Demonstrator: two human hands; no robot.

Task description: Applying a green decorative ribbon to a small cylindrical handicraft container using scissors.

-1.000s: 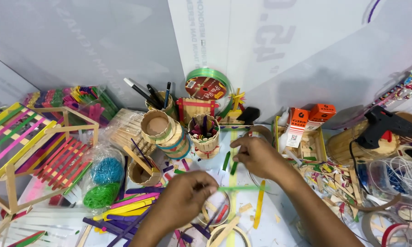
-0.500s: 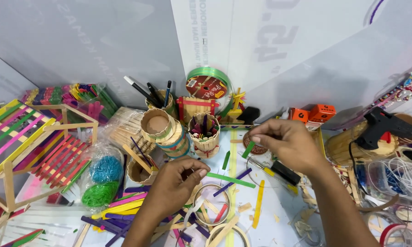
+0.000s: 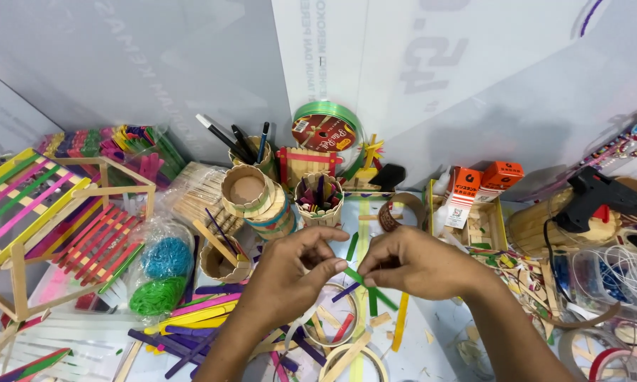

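at frame centre, left hand [image 3: 290, 272] and right hand [image 3: 410, 265] each pinch a green stick [image 3: 364, 283], its middle partly hidden by fingers.

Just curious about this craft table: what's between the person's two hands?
In the head view, a green craft stick spans the gap between left hand and right hand.

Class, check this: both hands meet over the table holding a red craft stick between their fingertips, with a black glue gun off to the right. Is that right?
Not quite. In the head view the left hand and right hand hold a green craft stick, not red. The black glue gun does sit to the right.
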